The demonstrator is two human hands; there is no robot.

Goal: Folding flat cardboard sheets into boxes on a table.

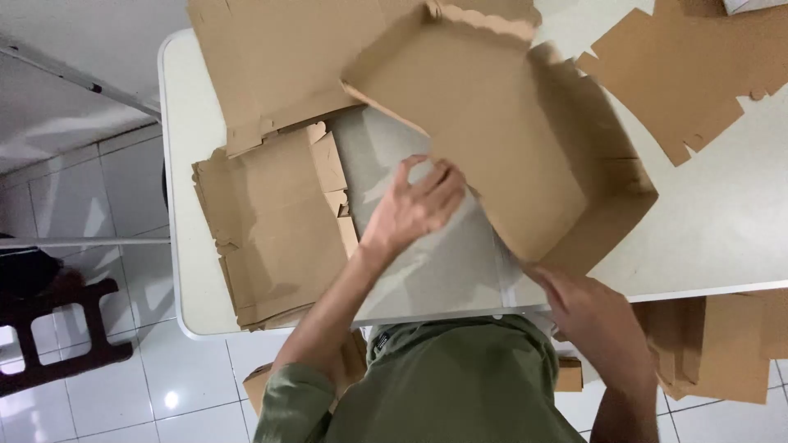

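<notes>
A half-folded brown cardboard box is tilted up on the white table, its panel raised off the surface. My left hand reaches under the panel's lower left edge with fingers spread and touching the cardboard. At the near table edge, my right hand presses on the box's lower corner; whether its fingers close around it is hidden. A stack of flat cardboard blanks lies to the left of my left hand.
Another flat die-cut cardboard blank lies at the table's far right. More flat cardboard leans below the table edge on the right. A dark wooden stool stands on the white tiled floor at left.
</notes>
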